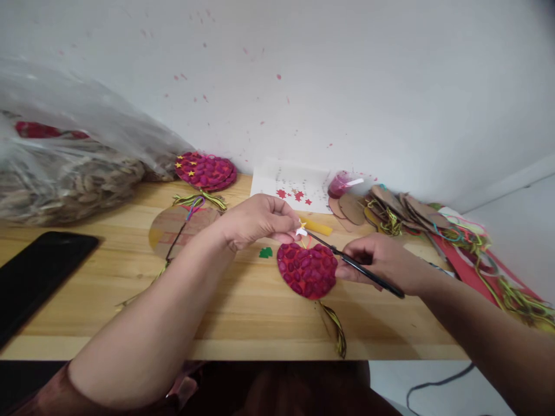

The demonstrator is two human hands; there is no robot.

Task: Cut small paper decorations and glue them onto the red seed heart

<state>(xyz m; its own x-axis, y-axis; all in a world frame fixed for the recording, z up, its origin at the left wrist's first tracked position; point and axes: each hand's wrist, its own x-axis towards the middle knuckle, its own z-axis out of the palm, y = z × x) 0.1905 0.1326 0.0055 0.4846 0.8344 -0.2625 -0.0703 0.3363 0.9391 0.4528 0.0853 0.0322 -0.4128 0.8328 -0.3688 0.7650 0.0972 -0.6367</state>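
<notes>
Near edge of the desk (243, 341): black-and-yellow tassel (338, 335) trails toward the front lip, off a red disc (307, 271) covered in magenta lumps. Disc lies flat, just below the work. Cutting above it is OK, but hold the blades high enough not to nick the lumps or the cord.

Right hand (377, 263): fingers closed round the black handles of the scissors (368, 273), next to the disc's right edge; can't tell if it touches. Blades point up and left. Too fine to see whether they're parted. For a cut this small I'd use just the tips: short snips, no full strokes.

Left hand (258, 219): thumb and fingers pinched on a small yellow-and-white paper star (302, 229), which sits in front of the fingertips, right at the scissor tips. Main risk, I reckon: skin near the blade. Pinch only the far edge, thumb back. Better to turn the paper into the blades than swing the scissors; points should come out crisper.

Green cutout (265, 252) lies left of the disc, out of the cutting line. Yellow strip (318, 227) is just behind the blades, so watch for clipping it. Farther back, red stars (299, 196) on a white sheet (264, 179): handy shape reference.
</notes>
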